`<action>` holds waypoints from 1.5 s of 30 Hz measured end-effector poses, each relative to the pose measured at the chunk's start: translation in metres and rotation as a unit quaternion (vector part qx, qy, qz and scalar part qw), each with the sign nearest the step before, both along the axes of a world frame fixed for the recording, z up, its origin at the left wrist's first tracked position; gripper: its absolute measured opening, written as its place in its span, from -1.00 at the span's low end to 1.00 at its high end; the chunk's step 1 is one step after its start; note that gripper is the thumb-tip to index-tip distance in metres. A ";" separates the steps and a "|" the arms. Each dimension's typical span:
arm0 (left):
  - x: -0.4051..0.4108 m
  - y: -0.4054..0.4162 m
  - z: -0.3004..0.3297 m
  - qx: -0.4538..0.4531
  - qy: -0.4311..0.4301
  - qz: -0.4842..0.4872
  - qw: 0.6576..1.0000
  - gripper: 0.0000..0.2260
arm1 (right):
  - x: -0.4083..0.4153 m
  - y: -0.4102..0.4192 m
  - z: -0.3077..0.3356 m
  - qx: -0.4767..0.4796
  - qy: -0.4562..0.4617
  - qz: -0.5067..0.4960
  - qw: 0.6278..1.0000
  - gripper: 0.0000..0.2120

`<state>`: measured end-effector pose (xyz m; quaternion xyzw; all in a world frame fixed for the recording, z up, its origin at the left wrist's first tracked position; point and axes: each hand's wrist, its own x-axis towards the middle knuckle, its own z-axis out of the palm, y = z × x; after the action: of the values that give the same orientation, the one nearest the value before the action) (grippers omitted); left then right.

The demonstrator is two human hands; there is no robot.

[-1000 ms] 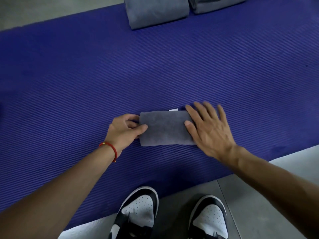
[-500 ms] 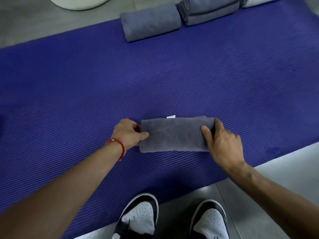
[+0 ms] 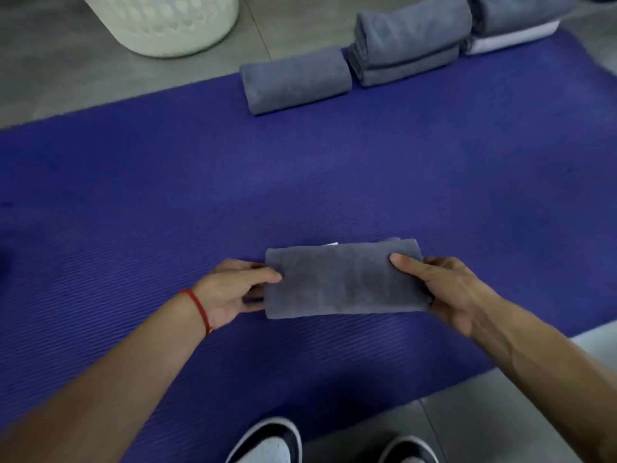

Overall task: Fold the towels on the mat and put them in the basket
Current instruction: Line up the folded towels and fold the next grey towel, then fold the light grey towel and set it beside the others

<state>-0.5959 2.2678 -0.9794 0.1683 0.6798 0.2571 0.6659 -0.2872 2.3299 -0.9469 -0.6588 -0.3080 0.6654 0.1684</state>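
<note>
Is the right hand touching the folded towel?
Touching. The head view shows the right hand gripping the folded towel at its right end, thumb on top.

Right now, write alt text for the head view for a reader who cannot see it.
Two hands grip the ends of a folded grey towel over a purple mat: left hand at its left end, right hand at its right. At the mat's far edge lie more folded towels, with a white basket on the floor beyond.
</note>
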 end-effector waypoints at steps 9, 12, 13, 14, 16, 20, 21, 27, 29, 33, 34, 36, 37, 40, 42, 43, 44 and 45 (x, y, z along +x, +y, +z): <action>-0.041 0.123 0.022 0.146 -0.041 0.094 0.984 -0.70 | -0.052 0.156 0.029 0.098 -0.001 0.052 0.994 -0.61; -0.060 0.180 0.024 0.191 0.002 0.137 0.972 -0.70 | -0.085 0.218 0.032 0.118 -0.003 0.044 0.992 -0.68; -0.064 0.197 0.024 0.207 0.017 0.154 0.966 -0.69 | -0.096 0.239 0.032 0.128 0.011 0.027 0.991 -0.70; -0.068 0.213 0.024 0.223 0.029 0.170 0.959 -0.69 | -0.106 0.258 0.033 0.139 0.031 0.007 0.990 -0.72; -0.076 0.243 0.022 0.249 0.048 0.211 0.944 -0.71 | -0.127 0.294 0.033 0.167 0.077 -0.029 0.983 -0.73; -0.097 0.295 0.014 0.272 0.092 0.268 0.920 -0.62 | -0.162 0.351 0.026 0.237 0.078 -0.048 0.967 -0.81; -0.102 0.306 0.013 0.282 0.109 0.268 0.915 -0.61 | -0.169 0.361 0.023 0.251 0.072 -0.044 0.964 -0.86; -0.119 0.355 0.006 0.305 0.168 0.232 0.908 -0.68 | -0.196 0.402 -0.011 0.319 -0.054 -0.028 0.946 -0.77; -0.120 0.362 -0.006 0.279 0.197 0.229 0.911 -0.64 | -0.197 0.406 -0.024 0.327 -0.116 0.001 0.938 -0.66; -0.107 0.359 -0.044 0.272 0.170 0.285 0.903 -0.78 | -0.209 0.410 -0.039 0.369 -0.260 0.066 0.890 -0.58; -0.104 0.360 -0.050 0.274 0.152 0.307 0.899 -0.83 | -0.215 0.408 -0.036 0.402 -0.339 0.084 0.846 -0.55; -0.099 0.364 -0.054 0.273 0.143 0.327 0.894 -0.85 | -0.230 0.397 -0.030 0.517 -0.465 0.148 0.703 -0.42; -0.099 0.367 -0.054 0.268 0.143 0.330 0.894 -0.84 | -0.238 0.392 -0.029 0.573 -0.481 0.199 0.633 -0.44; -0.101 0.371 -0.057 0.266 0.145 0.344 0.889 -0.84 | -0.252 0.382 -0.044 0.571 -0.466 0.378 0.560 -0.44; -0.098 0.371 -0.059 0.273 0.141 0.344 0.887 -0.87 | -0.248 0.385 -0.059 0.518 -0.469 0.417 0.581 -0.36; -0.099 0.371 -0.062 0.276 0.140 0.343 0.887 -0.87 | -0.247 0.388 -0.063 0.507 -0.470 0.424 0.585 -0.35; -0.099 0.371 -0.062 0.278 0.140 0.343 0.886 -0.87 | -0.246 0.390 -0.065 0.500 -0.469 0.432 0.586 -0.35; -0.100 0.371 -0.063 0.279 0.141 0.343 0.886 -0.87 | -0.246 0.393 -0.065 0.497 -0.461 0.443 0.587 -0.34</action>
<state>-0.6963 2.6385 -1.0427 0.1377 0.6824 0.6220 0.3585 -0.5328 2.7230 -1.0124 -0.4734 -0.8807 0.0085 -0.0101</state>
